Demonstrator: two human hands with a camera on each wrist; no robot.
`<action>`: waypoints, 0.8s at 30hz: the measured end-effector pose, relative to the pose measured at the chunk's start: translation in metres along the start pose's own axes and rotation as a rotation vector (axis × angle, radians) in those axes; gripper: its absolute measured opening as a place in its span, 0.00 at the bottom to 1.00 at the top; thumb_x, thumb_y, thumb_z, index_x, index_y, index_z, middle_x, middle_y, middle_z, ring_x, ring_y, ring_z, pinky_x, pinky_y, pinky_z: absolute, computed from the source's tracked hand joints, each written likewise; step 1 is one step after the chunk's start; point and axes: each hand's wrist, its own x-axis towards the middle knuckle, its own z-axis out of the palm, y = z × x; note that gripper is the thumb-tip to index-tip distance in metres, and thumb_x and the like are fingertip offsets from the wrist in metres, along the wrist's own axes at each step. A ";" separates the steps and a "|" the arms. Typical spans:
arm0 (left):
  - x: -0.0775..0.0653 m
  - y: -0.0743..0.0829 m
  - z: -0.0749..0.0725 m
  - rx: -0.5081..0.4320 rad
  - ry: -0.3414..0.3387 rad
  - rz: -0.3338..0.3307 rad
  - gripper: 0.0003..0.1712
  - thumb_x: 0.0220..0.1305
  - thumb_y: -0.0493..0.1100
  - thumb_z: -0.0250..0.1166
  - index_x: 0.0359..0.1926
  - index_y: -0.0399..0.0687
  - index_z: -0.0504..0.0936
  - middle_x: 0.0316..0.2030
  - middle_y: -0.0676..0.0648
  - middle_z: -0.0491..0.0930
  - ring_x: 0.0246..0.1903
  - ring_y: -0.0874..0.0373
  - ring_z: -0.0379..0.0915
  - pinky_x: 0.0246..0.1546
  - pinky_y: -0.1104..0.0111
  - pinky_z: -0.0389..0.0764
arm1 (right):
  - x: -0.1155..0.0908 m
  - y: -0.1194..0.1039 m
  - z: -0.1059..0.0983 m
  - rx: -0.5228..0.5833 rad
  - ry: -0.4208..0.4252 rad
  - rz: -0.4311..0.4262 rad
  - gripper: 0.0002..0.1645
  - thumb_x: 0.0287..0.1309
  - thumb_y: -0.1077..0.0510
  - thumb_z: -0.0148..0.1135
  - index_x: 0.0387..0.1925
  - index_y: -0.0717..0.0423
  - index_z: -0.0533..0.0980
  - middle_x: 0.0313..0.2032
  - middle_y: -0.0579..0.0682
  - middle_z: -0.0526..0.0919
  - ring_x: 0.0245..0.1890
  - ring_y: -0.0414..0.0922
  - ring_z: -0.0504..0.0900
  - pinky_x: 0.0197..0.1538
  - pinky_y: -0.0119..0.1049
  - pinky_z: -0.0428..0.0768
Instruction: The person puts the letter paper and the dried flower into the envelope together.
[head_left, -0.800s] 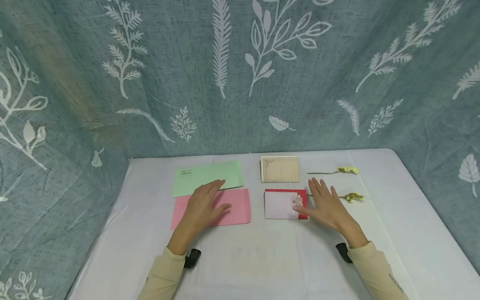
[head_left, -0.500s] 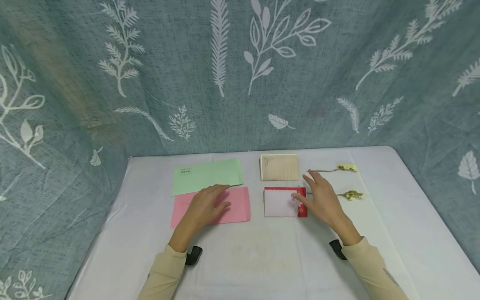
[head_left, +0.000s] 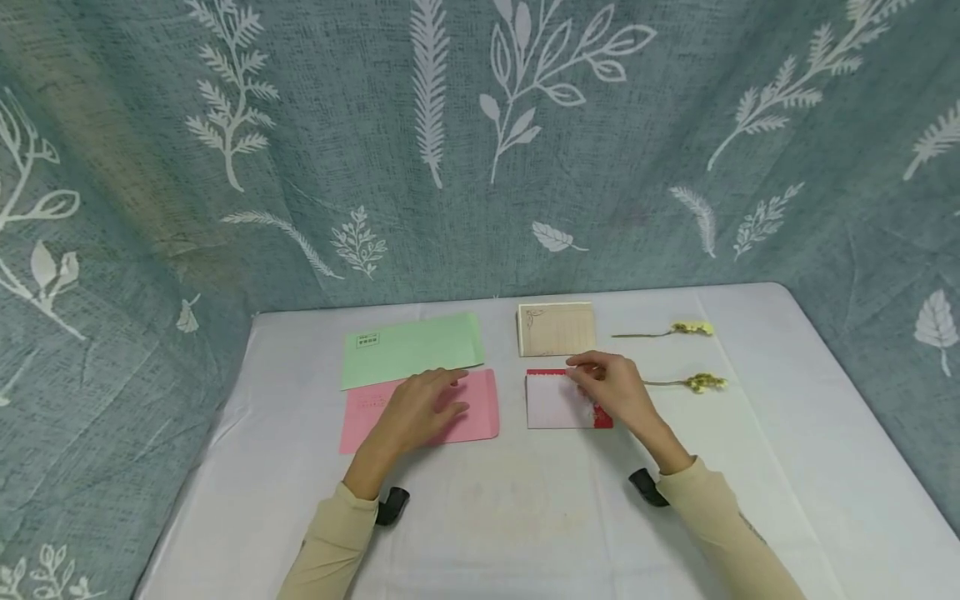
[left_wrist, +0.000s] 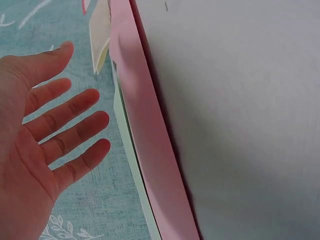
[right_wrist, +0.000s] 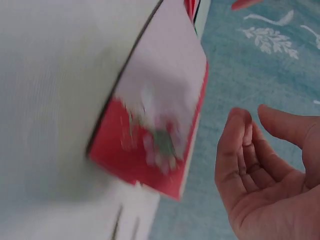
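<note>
My left hand [head_left: 414,413] hovers over a pink envelope [head_left: 482,415], its fingers relaxed and spread. The left wrist view shows that hand's palm [left_wrist: 30,170] with nothing in it, beside the pink envelope's edge [left_wrist: 150,120]. Over the right part of a white-and-red card with a floral print [head_left: 555,404] is my right hand [head_left: 621,393]. Its thumb and fingers are loosely bent toward each other, holding nothing, as the right wrist view shows. The card [right_wrist: 162,65] lies flat, its printed end partly hidden by the hand in the head view.
A green envelope [head_left: 412,348] lies behind the pink one. A beige lined notepad [head_left: 557,330] sits behind the card. Two yellow-flowered stems lie at the right, a far flower [head_left: 692,328] and a near flower [head_left: 705,383]. A leaf-patterned curtain [head_left: 450,233] backs the white-covered table [head_left: 510,508].
My right hand has moved left from beside the near flower stem to over the card, its spread fingers bending together. The left hand stays over the pink envelope. The head view has shifted slightly.
</note>
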 end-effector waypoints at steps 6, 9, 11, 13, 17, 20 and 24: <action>0.000 0.003 0.003 0.018 -0.035 0.010 0.25 0.52 0.49 0.67 0.52 0.48 0.77 0.48 0.49 0.78 0.48 0.54 0.73 0.51 0.59 0.71 | 0.008 0.001 0.016 0.239 -0.129 0.114 0.14 0.54 0.57 0.61 0.41 0.62 0.79 0.34 0.57 0.83 0.30 0.47 0.82 0.34 0.36 0.80; 0.000 0.004 0.003 0.003 -0.074 0.004 0.27 0.53 0.48 0.66 0.55 0.47 0.74 0.51 0.48 0.76 0.52 0.53 0.70 0.54 0.59 0.69 | 0.009 -0.001 0.022 0.384 -0.194 0.148 0.18 0.56 0.59 0.60 0.45 0.67 0.76 0.38 0.60 0.82 0.34 0.49 0.83 0.39 0.37 0.80; -0.001 0.005 0.003 -0.009 -0.105 0.002 0.29 0.54 0.48 0.65 0.57 0.46 0.72 0.53 0.47 0.74 0.55 0.53 0.68 0.56 0.60 0.67 | 0.009 -0.003 0.025 0.463 -0.231 0.175 0.18 0.57 0.60 0.58 0.46 0.69 0.75 0.40 0.61 0.81 0.36 0.49 0.83 0.41 0.38 0.80; -0.001 0.005 0.003 -0.018 -0.131 0.003 0.31 0.54 0.48 0.65 0.59 0.46 0.70 0.55 0.47 0.72 0.56 0.53 0.66 0.57 0.60 0.66 | 0.010 -0.005 0.027 0.522 -0.263 0.191 0.19 0.57 0.61 0.57 0.48 0.70 0.74 0.41 0.63 0.80 0.39 0.50 0.82 0.43 0.39 0.79; -0.002 0.004 0.005 -0.006 -0.160 0.022 0.33 0.54 0.49 0.65 0.60 0.46 0.68 0.57 0.46 0.70 0.58 0.53 0.64 0.58 0.61 0.64 | 0.011 -0.008 0.033 0.553 -0.314 0.213 0.21 0.57 0.60 0.57 0.50 0.70 0.72 0.43 0.62 0.80 0.41 0.49 0.82 0.45 0.38 0.78; -0.003 0.004 0.006 -0.003 -0.174 0.045 0.37 0.52 0.52 0.66 0.62 0.47 0.66 0.59 0.46 0.67 0.59 0.52 0.62 0.59 0.60 0.63 | 0.010 -0.010 0.038 0.529 -0.338 0.236 0.22 0.57 0.58 0.58 0.51 0.68 0.72 0.44 0.59 0.80 0.42 0.48 0.81 0.46 0.35 0.77; -0.004 0.005 0.007 -0.004 -0.204 0.052 0.44 0.49 0.56 0.67 0.65 0.48 0.61 0.62 0.45 0.63 0.61 0.52 0.58 0.60 0.60 0.61 | 0.006 -0.014 0.045 0.494 -0.376 0.230 0.24 0.58 0.56 0.58 0.53 0.67 0.71 0.46 0.58 0.80 0.46 0.49 0.79 0.48 0.34 0.76</action>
